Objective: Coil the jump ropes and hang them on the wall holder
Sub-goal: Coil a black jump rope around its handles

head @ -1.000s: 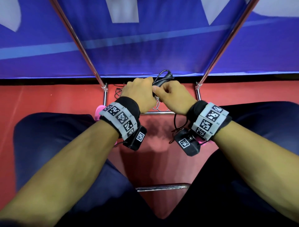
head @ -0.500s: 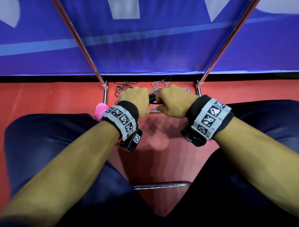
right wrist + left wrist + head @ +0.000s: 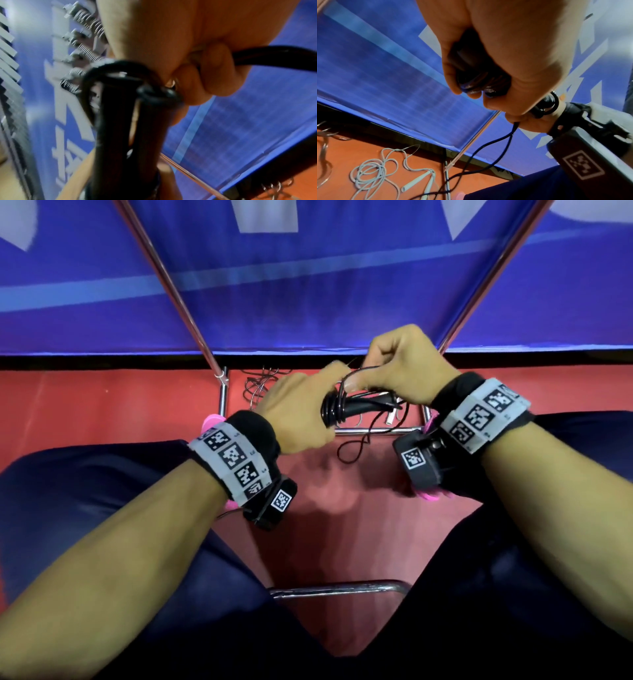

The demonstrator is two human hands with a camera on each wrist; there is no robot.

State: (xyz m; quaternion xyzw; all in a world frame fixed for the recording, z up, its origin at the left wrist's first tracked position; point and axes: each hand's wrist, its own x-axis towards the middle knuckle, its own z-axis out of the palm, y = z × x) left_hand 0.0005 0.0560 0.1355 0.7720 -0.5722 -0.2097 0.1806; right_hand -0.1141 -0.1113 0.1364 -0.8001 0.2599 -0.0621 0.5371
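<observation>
- red floor (image 3: 102, 405) across the scene, blue banner (image 3: 308, 302) along the far side, chrome frame (image 3: 223, 402) standing in front of it
- tangle of thin cord (image 3: 257, 390) on the floor inside the frame, far and left of the hands
- left wrist view: pale jump rope (image 3: 373, 174) lies loose on the floor, its two handles side by side at its right end
- left hand (image 3: 301, 412) centre-left, marker band on the wrist; fingers wrapped round the black jump rope (image 3: 356, 407), grasping both handles together at their left end
- several turns of black cord sit round the handles right beside the left thumb; handles roughly level, pointing right
- the black rope is up in the air between the two hands, above the far bar of the frame
- a loose tail (image 3: 356, 445) of the cord hangs from the handles in a loop toward the floor
- right hand (image 3: 411, 368) centre-right, a little farther and higher than the left; fingers curled, thumb and forefinger pinching a strand of the black cord just above the handles
- right wrist view blurred; cord runs out of the clenched fingers to the right
</observation>
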